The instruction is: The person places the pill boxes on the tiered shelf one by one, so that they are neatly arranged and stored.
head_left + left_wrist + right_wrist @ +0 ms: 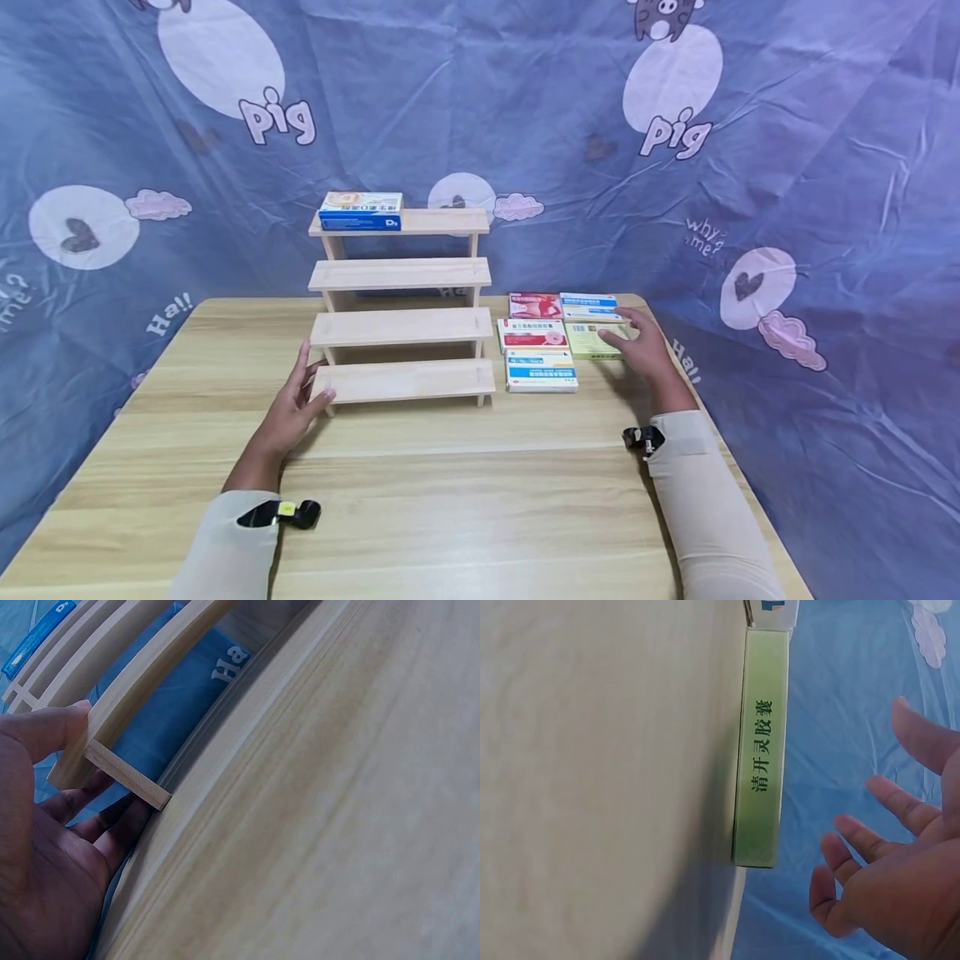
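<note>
The left hand [291,410] grips the rack [405,380] at near left, some fingertips lost behind a leg [129,775]; the right hand [645,346], spread wide, partly hides a green box [588,340].

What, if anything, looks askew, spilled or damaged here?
Nothing stands out. The stand is upright; the blue box lies flat on its top step, the other boxes lie flat on the table beside the stand, and no spill or damage shows.
</note>
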Available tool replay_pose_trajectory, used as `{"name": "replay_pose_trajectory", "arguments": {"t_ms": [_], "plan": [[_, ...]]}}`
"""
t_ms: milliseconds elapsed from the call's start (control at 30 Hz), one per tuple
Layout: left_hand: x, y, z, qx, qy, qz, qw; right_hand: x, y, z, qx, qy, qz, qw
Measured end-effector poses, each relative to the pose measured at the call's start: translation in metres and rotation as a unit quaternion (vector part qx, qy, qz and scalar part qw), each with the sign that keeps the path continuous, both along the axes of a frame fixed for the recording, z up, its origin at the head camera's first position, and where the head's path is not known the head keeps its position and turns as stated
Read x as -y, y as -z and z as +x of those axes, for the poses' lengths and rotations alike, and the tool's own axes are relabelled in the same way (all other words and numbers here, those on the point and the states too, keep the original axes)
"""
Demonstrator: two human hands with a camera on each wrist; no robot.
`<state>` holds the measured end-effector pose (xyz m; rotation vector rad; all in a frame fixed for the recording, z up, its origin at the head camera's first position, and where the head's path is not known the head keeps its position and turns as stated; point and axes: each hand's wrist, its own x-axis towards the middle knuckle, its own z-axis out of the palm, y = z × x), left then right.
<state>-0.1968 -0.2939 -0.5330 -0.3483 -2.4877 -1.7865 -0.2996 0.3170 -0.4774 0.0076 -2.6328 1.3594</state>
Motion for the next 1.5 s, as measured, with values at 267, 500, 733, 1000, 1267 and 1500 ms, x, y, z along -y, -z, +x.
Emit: {"name": "replay_pose_trajectory", "arguments": {"t_ms": [267,500,733,1000,1267,1500], "plan": [[0.000,0.000,-0.001,-0.003,-0.002,-0.003,1.0000,-0.014,0.012,-0.001,-0.013,-0.010,0.024,0.9996],[0.000,-0.002,0.000,0.003,-0.001,0.000,1.0000,-0.024,0.023,-0.001,0.045,-0.040,0.038,0.9975],[0.001,-0.004,0.000,0.009,-0.001,-0.002,1.0000,-0.024,0.028,-0.003,0.071,-0.061,0.020,0.9954],[0.000,-0.001,0.000,-0.001,0.002,0.002,1.0000,-0.026,0.034,-0.002,0.088,-0.051,0.004,0.9948],[-0.001,-0.002,0.000,-0.003,0.006,0.008,1.0000,-0.026,0.036,-0.002,0.098,-0.044,-0.006,0.9942],[-0.001,-0.001,0.001,-0.007,0.007,0.008,0.9999,-0.025,0.034,-0.001,0.108,-0.035,0.000,0.9935]]}}
